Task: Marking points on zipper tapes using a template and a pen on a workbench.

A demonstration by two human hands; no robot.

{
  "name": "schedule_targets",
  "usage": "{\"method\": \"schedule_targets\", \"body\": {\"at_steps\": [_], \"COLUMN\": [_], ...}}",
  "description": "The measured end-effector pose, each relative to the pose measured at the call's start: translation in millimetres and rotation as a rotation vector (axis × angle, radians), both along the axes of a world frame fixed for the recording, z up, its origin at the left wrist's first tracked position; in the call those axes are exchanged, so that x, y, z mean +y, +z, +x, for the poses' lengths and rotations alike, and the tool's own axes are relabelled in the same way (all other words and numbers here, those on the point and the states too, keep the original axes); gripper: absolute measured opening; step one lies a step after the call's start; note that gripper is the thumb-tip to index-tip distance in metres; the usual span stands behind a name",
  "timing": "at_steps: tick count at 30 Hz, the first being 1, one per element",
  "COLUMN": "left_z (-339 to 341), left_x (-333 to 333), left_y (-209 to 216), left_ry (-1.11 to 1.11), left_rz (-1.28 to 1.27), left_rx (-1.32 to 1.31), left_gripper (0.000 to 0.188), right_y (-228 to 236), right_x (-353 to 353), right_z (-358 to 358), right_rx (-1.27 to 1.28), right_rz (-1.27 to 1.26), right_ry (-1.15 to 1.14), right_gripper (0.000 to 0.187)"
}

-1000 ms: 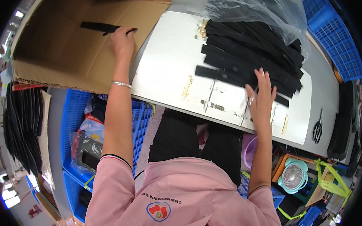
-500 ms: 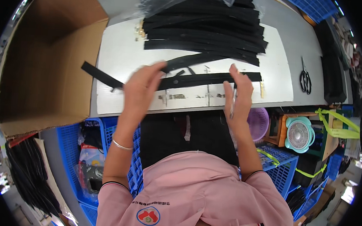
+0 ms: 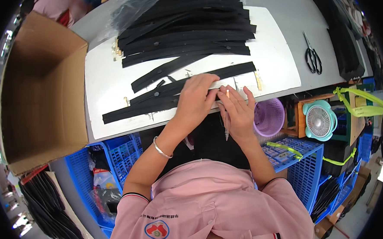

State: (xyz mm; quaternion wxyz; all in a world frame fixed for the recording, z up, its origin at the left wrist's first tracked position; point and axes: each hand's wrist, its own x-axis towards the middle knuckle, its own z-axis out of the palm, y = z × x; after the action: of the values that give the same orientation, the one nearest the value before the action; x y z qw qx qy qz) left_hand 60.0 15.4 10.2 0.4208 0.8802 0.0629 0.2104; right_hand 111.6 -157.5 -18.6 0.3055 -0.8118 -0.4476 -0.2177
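Two black fabric strips lie slanting on the white board [image 3: 285, 68]: a far strip [image 3: 233, 70] and a near strip [image 3: 133, 111]. My left hand [image 3: 195, 96] rests over them, fingers bent and closed at the near strip, whose right end is hidden beneath it. Close beside it, my right hand [image 3: 238, 113] meets its fingertips at the board's front edge. A slim, pen-like tool [image 3: 227, 126] is held in my right hand, pointing back toward me; its exact kind is unclear. Another black strip [image 3: 154, 76] lies crookedly behind, below a pile of black strips [image 3: 183, 28].
An open cardboard box [image 3: 45, 99] stands at the left. Clear plastic [image 3: 141, 4] covers part of the pile. Black-handled scissors [image 3: 312, 58] lie at the right. Beyond the front edge are a purple basket [image 3: 269, 119], a turquoise fan [image 3: 318, 120] and blue crates [image 3: 301, 168].
My left hand has moved right, up to my right hand. The near strip, earlier angled off at the left, now lies along the board's front. The view has shifted somewhat.
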Motion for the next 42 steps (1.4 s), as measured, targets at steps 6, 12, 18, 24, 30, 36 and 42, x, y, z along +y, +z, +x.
{"method": "schedule_targets", "body": {"at_steps": [6,12,18,24,30,36,42], "left_z": [8.3,36.7,7.8,-5.1,9.5,14.6,17.0], "left_x": [20.7,53.7,13.8,-20.4,-25.1,-30.7,-32.6], "left_y": [2.4,12.3,17.0,1.2,-10.6,-11.7,-14.7], "left_ry": [0.031,0.005,-0.172,-0.079,0.042,0.09,0.104], "left_rz": [0.227,0.317,0.255,0.328,0.248,0.256,0.28], "left_rx": [-0.038,0.021,0.066,-0.034,-0.085,-0.118,-0.14], "left_gripper": [0.027,0.024,0.026,0.028,0.019,0.015,0.016], "right_y": [5.8,8.2,7.7,6.4,5.7,19.9,38.4], "right_x": [0.5,-10.0,-40.6,-57.4,-59.4,-43.3,-17.6], "right_z": [1.5,17.3,44.7,57.7,59.7,71.3,83.6], "right_rx": [-0.043,-0.006,-0.037,-0.066,-0.072,0.052,0.519], "right_rz": [-0.096,-0.163,-0.203,-0.238,-0.237,-0.034,0.178], "right_ry": [-0.02,-0.015,-0.046,-0.118,-0.132,-0.115,0.077], "right_gripper": [0.04,0.048,0.052,0.058,0.057,0.042,0.019]}}
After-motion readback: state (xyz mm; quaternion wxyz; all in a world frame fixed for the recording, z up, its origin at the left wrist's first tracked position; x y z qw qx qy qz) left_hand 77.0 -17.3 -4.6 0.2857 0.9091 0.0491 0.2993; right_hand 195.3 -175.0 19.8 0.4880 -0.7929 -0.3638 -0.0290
